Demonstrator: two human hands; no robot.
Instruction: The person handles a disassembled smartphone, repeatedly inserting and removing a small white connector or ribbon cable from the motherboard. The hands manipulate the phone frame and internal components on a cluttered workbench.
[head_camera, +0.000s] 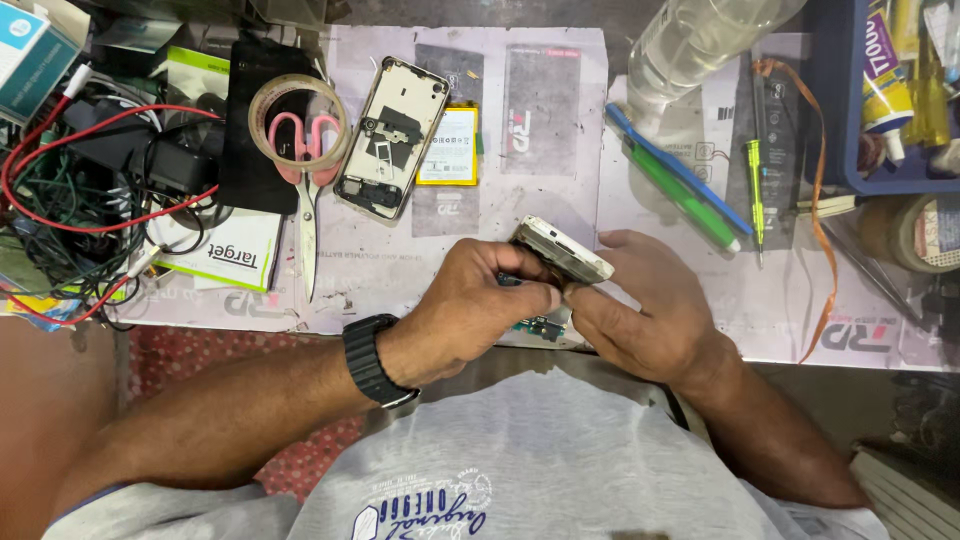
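Just below the centre of the frame, both your hands meet on a slim white phone body (562, 250), held on edge above the near rim of the counter (700, 320). Your left hand (470, 310), with a black watch (372, 358) at the wrist, pinches the lower side with thumb and forefinger pressed together, while your right hand (640, 305) cups the piece from behind and below, fingers curled shut around it. It looks light and stiff but thin, so it will likely flex or crack if squeezed across the middle; the smooth shell seems slippery, so keep your grip on the long edges and corners. A small green circuit board (540, 326) shows just under your thumbs, and it is probably delicate, best touched only at its rim. Directly ahead of your hands the paper-covered counter lies bare, the roomiest patch for setting things down. Further up sit an opened phone frame (390, 140) and a yellow battery (448, 146) just beside it, with pink-handled scissors (306, 190) and a tape ring (297, 120) to their left. At upper right a clear plastic bottle (690, 45) and blue and green tools (680, 185) crowd that side; tangled red cable (70, 160) fills the far left.
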